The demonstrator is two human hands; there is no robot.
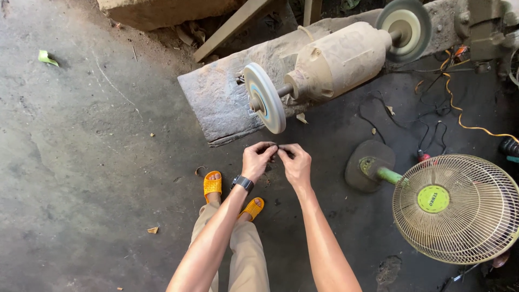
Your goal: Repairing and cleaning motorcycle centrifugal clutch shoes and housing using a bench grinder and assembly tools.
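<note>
Basically both hands, left hand point(258, 158) and right hand point(295, 160), pinch one small dark piece point(277, 150) between closed fingertips, long axis 9-to-3, grinding wheel point(265, 98) at 12 o'clock.

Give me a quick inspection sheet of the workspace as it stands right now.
Surface: bare, dusty concrete floor.
Job's things: small dark piece pinched between both hands, too small to identify; double-wheel bench grinder on a stone slab.
Clutter: leaf scraps, wood offcuts.
Grippers: left hand and right hand meet at the piece, in front of the near wheel.
Cables: orange and black wires loose on the floor, right.
Surroundings: floor fan lying over; orange sandals.
</note>
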